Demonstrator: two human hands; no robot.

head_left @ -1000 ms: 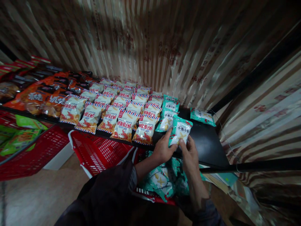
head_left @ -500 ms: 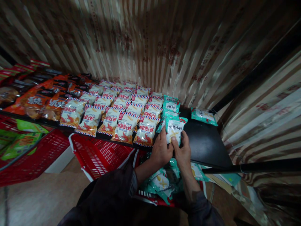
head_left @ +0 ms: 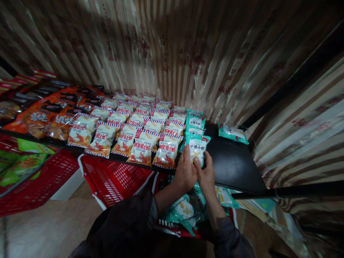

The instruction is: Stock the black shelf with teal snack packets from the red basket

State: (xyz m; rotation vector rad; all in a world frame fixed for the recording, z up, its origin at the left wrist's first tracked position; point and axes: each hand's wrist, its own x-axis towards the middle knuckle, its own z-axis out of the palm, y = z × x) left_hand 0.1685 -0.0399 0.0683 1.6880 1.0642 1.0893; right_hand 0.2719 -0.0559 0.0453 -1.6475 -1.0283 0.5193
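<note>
We see the left hand (head_left: 186, 172) and right hand (head_left: 206, 175) together holding one teal-and-white packet (head_left: 197, 147), printed face toward us, at the front of the black shelf (head_left: 236, 165), before a column of matching packets (head_left: 195, 122). Beside these we note rows of striped-edged packets (head_left: 143, 148); below, a red basket (head_left: 168, 232) contains further teal packets (head_left: 185, 210).

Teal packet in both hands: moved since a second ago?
Yes: the held packet has shifted left over the black shelf, away from the lone teal packet lying near the shelf's right end.
</note>
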